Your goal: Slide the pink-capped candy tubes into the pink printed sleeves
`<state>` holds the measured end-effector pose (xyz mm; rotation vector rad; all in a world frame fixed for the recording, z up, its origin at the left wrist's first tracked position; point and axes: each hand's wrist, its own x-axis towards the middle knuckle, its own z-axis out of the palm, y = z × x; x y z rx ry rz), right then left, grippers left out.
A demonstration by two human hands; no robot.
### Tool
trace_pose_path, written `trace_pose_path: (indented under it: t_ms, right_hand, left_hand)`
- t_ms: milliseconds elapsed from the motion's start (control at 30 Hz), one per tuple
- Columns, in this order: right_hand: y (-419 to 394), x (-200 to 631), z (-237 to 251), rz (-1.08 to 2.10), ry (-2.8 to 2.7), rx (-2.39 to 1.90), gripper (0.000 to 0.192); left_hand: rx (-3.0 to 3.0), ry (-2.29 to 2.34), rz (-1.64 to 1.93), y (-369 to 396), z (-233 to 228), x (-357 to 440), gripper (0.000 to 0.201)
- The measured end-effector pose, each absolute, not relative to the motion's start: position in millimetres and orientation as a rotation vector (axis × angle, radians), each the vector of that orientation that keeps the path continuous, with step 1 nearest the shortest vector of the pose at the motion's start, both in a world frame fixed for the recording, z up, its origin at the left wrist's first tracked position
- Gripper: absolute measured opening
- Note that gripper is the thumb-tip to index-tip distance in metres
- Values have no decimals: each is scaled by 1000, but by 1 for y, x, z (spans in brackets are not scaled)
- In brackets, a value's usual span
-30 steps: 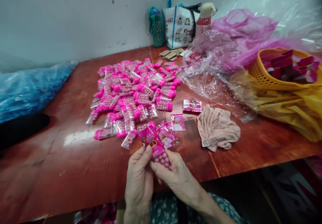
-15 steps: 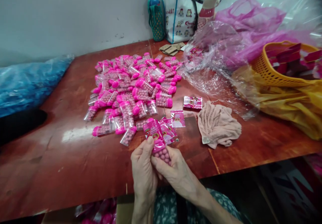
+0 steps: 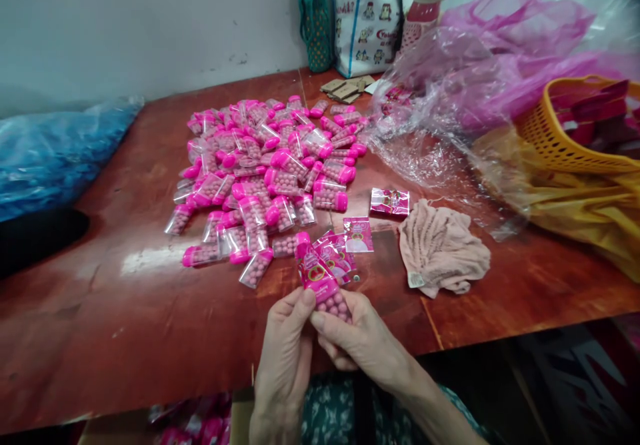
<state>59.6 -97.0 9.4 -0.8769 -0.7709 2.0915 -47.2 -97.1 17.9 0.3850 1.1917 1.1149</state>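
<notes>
Both hands meet at the near edge of the reddish-brown table [image 3: 125,312]. My left hand [image 3: 285,352] and my right hand [image 3: 363,342] pinch one small clear candy packet [image 3: 325,288] filled with pink balls, with a pink printed label at its top. Just beyond it lie a few loose pink labels [image 3: 357,235]. Farther back spreads a big pile of candy packets with pink caps [image 3: 265,165].
A beige cloth [image 3: 443,248] lies right of the labels. Crumpled clear and pink plastic bags [image 3: 450,98] and an orange basket [image 3: 565,142] on yellow plastic fill the right. A blue bag [image 3: 55,158] sits left; tote bags [image 3: 365,22] stand by the wall.
The view has shifted slightly, so the table contents sit a little higher and to the right. Both hands still hold the packet; the labelled top now tilts more to the left.
</notes>
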Motion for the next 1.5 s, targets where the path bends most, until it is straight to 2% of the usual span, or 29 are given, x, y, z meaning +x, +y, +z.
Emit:
trace_pose_path:
  t_ms: [300, 433, 700, 1033, 1200, 1367, 1500]
  right_hand:
    - [-95, 64, 13, 2222, -773, -783, 28]
    - [-99, 61, 17, 2110, -865, -823, 27]
    - [-121, 45, 17, 1762, -1074, -1196, 23]
    - [-125, 44, 11, 1683, -1006, -1257, 29]
    - [-120, 45, 10, 1607, -1166, -1341, 33]
    - [-118, 43, 17, 1515, -1286, -1396, 35]
    - [-111, 45, 27, 1582, -1265, -1306, 35]
  left_hand:
    - [362, 1134, 1168, -98, 27, -57, 23]
    - [313, 1201, 1300, -95, 25, -60, 14]
    - [245, 1160, 1377, -98, 20, -53, 16]
    - [204, 1046, 1238, -100, 19, -44, 14]
    - [104, 1019, 1273, -94, 22, -46, 28]
    - [139, 1053, 1312, -88, 22, -47, 22]
    - [235, 1009, 1288, -89, 20, -42, 20]
